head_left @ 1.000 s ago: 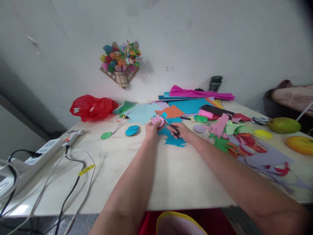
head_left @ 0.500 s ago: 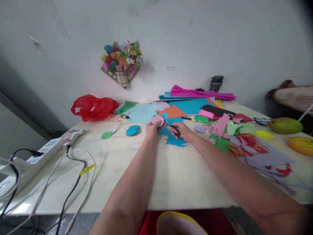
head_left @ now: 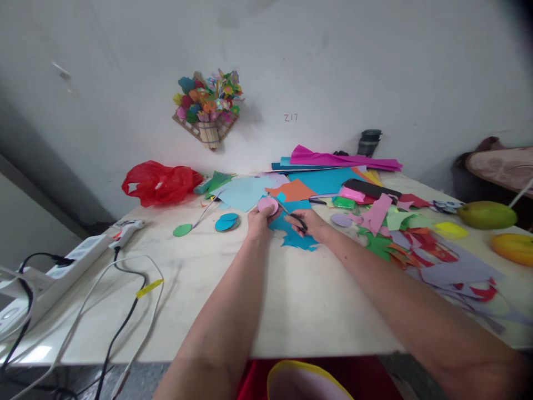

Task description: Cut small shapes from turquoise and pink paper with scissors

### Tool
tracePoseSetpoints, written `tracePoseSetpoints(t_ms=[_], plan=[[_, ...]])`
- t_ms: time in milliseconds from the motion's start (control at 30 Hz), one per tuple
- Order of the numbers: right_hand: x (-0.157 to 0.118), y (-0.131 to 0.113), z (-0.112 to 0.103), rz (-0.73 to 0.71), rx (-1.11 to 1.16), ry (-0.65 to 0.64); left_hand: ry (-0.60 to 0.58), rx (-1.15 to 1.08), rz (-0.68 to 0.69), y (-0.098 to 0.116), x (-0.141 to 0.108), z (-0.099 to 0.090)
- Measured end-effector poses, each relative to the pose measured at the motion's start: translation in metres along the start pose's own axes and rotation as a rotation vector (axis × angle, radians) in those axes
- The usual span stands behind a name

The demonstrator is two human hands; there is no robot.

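Observation:
Near the middle of the table, my left hand [head_left: 259,220] pinches a round pink paper piece [head_left: 267,206]. Just to its right my right hand [head_left: 307,220] is closed on the dark handles of the scissors [head_left: 298,221]. The blades point up and left, close to the pink circle's edge; whether they touch it cannot be made out. Beneath the hands lies a jagged blue paper [head_left: 296,240], with an orange sheet [head_left: 293,190] behind it. Several blue circles [head_left: 226,222] are stacked left of my left hand, and a green circle [head_left: 182,230] lies further left.
Colourful scraps [head_left: 453,266], a black phone-like object [head_left: 370,188] and two fruits [head_left: 486,215] are on the right. Rolled magenta paper [head_left: 345,160] lies at the back. On the left are a red bag [head_left: 161,182], cables and a power strip [head_left: 77,258].
The pink circle is turned or shifted very slightly in my left hand. My right hand and the scissors stay in nearly the same place.

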State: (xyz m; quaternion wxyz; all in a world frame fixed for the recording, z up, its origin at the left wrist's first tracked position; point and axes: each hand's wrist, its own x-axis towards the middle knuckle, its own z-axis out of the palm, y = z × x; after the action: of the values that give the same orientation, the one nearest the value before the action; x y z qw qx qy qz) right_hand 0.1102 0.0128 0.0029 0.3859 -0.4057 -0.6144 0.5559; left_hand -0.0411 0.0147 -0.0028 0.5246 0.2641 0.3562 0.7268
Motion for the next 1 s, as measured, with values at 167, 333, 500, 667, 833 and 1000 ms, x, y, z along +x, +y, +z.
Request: tracePoseSetpoints(t_ms=[167, 333, 500, 667, 833, 1000], plan=[[-0.0002, -0.0001, 0.0002, 0.004, -0.002, 0.006, -0.001, 0.003, -0.003, 0.0, 0.0004, -0.0007], [-0.0001, -0.0017, 0.0014, 0.007, -0.008, 0.013, -0.002, -0.001, 0.001, 0.001, -0.0007, -0.0008], [-0.0011, -0.0041, 0.0021, 0.006, -0.01, 0.012, 0.014, 0.001, -0.007, 0.0015, 0.0001, -0.001], [-0.0006, -0.0037, 0.0016, 0.015, -0.018, 0.018, 0.022, 0.001, -0.013, 0.0001, 0.0022, -0.0023], [-0.0011, -0.004, 0.0022, 0.007, -0.022, 0.02, 0.028, 0.004, -0.023, -0.0003, 0.0033, -0.0035], [0.0002, -0.0006, 0.0006, -0.002, -0.01, 0.0, 0.03, 0.021, -0.047, 0.0005, 0.0026, -0.0032]])
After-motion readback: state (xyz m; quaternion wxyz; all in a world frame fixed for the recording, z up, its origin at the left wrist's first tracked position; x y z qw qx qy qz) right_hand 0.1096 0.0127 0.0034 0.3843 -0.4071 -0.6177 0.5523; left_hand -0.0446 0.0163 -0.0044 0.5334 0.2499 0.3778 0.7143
